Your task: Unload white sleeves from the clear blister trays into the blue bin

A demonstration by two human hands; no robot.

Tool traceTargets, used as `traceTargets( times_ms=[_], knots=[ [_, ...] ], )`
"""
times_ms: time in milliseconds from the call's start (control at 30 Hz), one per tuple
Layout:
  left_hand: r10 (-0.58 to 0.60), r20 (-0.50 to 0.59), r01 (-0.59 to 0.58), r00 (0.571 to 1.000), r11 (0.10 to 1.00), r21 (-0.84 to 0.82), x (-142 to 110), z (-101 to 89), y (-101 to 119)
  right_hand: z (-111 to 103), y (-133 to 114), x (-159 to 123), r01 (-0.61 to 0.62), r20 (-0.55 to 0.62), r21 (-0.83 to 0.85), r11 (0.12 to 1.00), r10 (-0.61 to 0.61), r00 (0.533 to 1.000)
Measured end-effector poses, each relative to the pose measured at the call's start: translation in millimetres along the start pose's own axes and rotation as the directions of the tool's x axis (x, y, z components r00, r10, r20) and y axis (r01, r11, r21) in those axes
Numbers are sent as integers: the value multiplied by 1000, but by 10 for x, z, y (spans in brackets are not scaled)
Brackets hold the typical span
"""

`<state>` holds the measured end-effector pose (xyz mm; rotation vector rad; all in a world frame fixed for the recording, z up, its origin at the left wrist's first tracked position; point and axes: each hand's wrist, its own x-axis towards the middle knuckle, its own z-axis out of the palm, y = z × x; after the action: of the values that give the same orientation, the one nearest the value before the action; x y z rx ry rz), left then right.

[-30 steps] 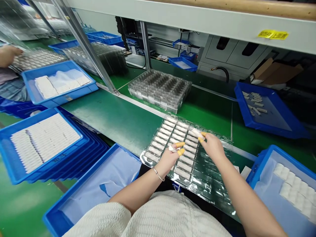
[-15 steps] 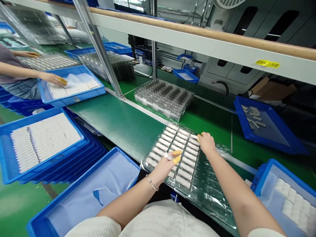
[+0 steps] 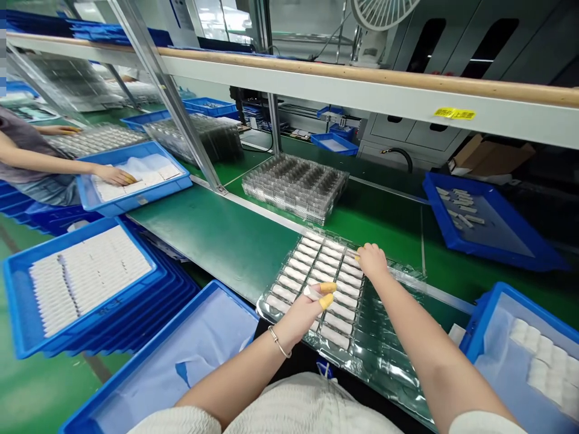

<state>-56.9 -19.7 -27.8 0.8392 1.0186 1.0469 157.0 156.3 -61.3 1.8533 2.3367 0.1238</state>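
A clear plastic blister tray [image 3: 266, 306] lies at the green bench's front edge, with rows of small white wavy-sided pieces [image 3: 335, 337] in its slots. Over the middle of the tray, my left hand [image 3: 305, 310], yellow finger cots on its fingertips, is closed on a white piece [image 3: 311, 293]. My right hand [image 3: 373, 262] is at the tray's far right column, its fingertips closed at a white piece [image 3: 351, 253] by the upper slots; the fingers partly hide that piece. Empty clear slots [image 3: 384, 343] extend under my right forearm.
Stacked clear trays [image 3: 294, 187] stand behind. Blue bins flank me: one of white pieces [image 3: 156, 271] at left, a film-lined one [image 3: 113, 386] near front, another [image 3: 493, 301] at right. A tilted blue bin [image 3: 497, 253] sits beyond. A co-worker's hand [image 3: 113, 175] reaches into a bin.
The camera view has shifted slightly. My right fingertips have lowered a white piece at the right column. My left hand keeps its piece over the tray. The co-worker's hand has moved within the bin.
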Motion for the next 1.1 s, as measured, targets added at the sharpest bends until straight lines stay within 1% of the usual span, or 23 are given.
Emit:
traceTargets(
  times_ms=[67, 167, 233, 300, 333, 400, 467, 533, 633, 767, 867, 933, 1000, 1100],
  knots=[
    [-2, -1, 2, 1000, 1000, -13, 20, -4, 13, -44, -3, 42, 4, -10, 23, 1000, -3, 1000],
    [-14, -35, 13, 999, 1000, -27, 53, -26, 23, -140, 25, 71, -16, -41, 68, 998, 19, 999],
    [-24, -61, 21, 998, 999, -39, 85, -46, 13, -227, 42, 46, -38, -46, 110, 993, 43, 998],
    [-39, -87, 34, 995, 997, -63, 136, -60, -5, -320, 20, -39, -22, -45, 161, 987, 30, 999],
    [-54, -103, 46, 993, 996, -80, 168, -63, -13, -361, -13, -110, 9, -50, 187, 982, 0, 999],
    [-88, -129, 73, 988, 990, -117, 243, -61, -26, -419, -126, -309, 114, -72, 226, 967, -100, 992],
    [-120, -134, 99, 984, 983, -156, 317, -51, -34, -433, -269, -558, 238, -94, 244, 940, -221, 971],
    [-139, -129, 114, 982, 975, -189, 373, -40, -45, -408, -396, -804, 336, -110, 251, 908, -318, 942],
    [-171, -128, 140, 977, 965, -221, 406, -23, -83, -350, -492, -1079, 400, -136, 271, 876, -376, 916],
    [-168, -117, 140, 979, 966, -217, 407, 3, -151, -323, -497, -1241, 428, -160, 328, 842, -397, 904],
    [-127, -119, 106, 985, 979, -175, 414, 19, -167, -327, -476, -1235, 409, -144, 361, 838, -383, 912],
    [-103, -121, 86, 987, 987, -136, 418, 21, -150, -329, -423, -1143, 368, -113, 353, 860, -351, 930],
    [-93, -125, 80, 988, 991, -106, 412, 14, -116, -331, -314, -964, 307, -86, 317, 897, -295, 952],
    [-115, -123, 106, 986, 991, -81, 376, -15, -62, -329, -82, -580, 172, -72, 218, 961, -160, 985]
  ],
)
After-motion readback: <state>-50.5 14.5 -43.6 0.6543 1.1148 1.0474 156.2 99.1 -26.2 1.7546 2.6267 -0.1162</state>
